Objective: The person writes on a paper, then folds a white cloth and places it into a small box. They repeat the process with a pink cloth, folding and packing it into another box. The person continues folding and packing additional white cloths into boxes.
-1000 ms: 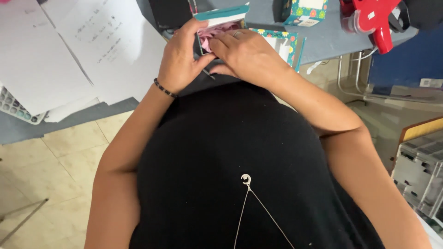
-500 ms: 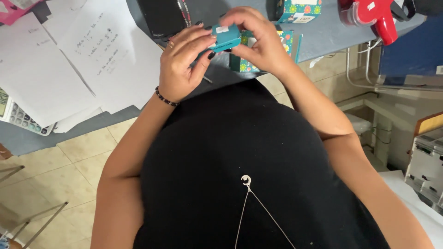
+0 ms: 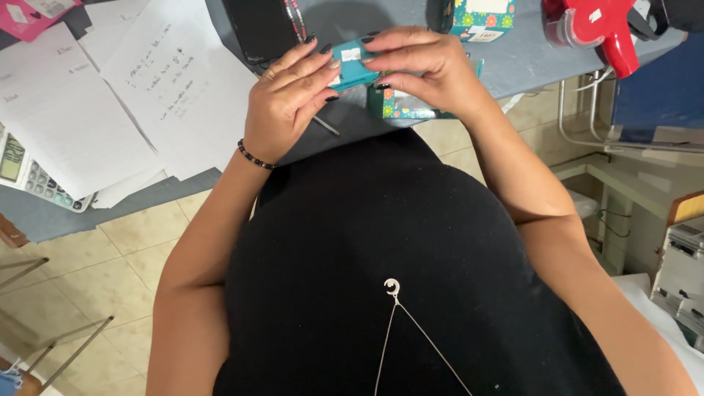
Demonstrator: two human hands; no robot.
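Your left hand (image 3: 290,99) pinches the left end of the small teal box (image 3: 350,64), and your right hand (image 3: 422,70) clamps its right end. The box lies crosswise between them, above the grey surface (image 3: 513,62), equally near both.

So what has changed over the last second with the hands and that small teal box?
Both hands have lifted the small teal box off the patterned box where they were pressing it and turned it; the left hand and right hand now pinch it by its ends above the grey table. Unchanged: both hands keep hold of it; the papers, calculator and red tape dispenser lie as before.
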